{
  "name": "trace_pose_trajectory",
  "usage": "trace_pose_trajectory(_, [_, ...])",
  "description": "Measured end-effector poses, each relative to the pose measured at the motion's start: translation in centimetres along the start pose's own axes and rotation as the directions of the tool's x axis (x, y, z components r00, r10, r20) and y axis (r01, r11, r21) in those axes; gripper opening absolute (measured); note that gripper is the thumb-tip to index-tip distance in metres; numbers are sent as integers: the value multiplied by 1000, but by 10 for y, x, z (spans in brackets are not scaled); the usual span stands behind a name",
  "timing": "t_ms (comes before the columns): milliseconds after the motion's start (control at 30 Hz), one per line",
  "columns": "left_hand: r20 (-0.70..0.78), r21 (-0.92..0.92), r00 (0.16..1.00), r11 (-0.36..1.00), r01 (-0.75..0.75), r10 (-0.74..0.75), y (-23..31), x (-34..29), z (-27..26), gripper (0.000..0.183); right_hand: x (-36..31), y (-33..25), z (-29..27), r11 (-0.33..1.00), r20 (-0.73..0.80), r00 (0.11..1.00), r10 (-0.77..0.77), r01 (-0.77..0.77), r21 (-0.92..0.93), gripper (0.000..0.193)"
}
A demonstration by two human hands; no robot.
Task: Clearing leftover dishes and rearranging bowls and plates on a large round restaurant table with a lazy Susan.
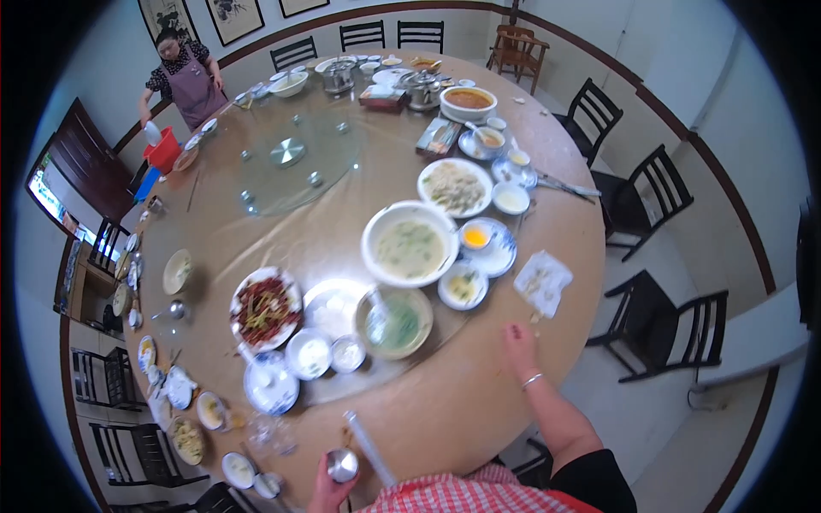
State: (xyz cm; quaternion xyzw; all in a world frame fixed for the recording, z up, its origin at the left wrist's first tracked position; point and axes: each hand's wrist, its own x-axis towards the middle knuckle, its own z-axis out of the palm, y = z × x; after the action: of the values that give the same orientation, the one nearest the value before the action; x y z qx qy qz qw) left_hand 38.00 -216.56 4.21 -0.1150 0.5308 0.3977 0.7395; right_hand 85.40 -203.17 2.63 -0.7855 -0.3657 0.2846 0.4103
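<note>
My left hand (329,490) is wrapped round a small shiny metal cup (343,466) at the table's near edge. A long pale strip (369,448) lies just right of the cup. My right arm reaches forward over the tabletop. At its end my right hand (520,346) is low over the bare wood, its fingers drawn together. Whatever they pinch, if anything, is hidden. Just beyond that hand lies a crumpled white napkin (543,284) with food scraps. Left of the hand stand a green-tinged soup bowl (393,323) with a white spoon and a small bowl (463,285) of leftovers.
The big round table (479,385) carries a red chili dish (266,309), a large white soup bowl (410,244), a rice-like dish (455,187) and a glass turntable (295,158). Across it, a person in an apron (195,85) handles a red bucket (161,150). Black chairs (663,321) surround it.
</note>
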Motion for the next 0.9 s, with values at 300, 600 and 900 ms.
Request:
trace_pose_trajectory(300, [35,744,882,577,-338,471,-107,9,167,36,351,83,-192,794,-211,930,-302,123,-595,40])
trace_pose_trajectory(600, [-384,203,871,948,-243,306,-117,14,262,22,516,64,-185,451,37,968,-250,150,-880,48])
trace_pose_trajectory(900, [-323,180,914,964,-197,247,-127,14,270,21,544,58,-181,213,12,988,-155,45,-976,13])
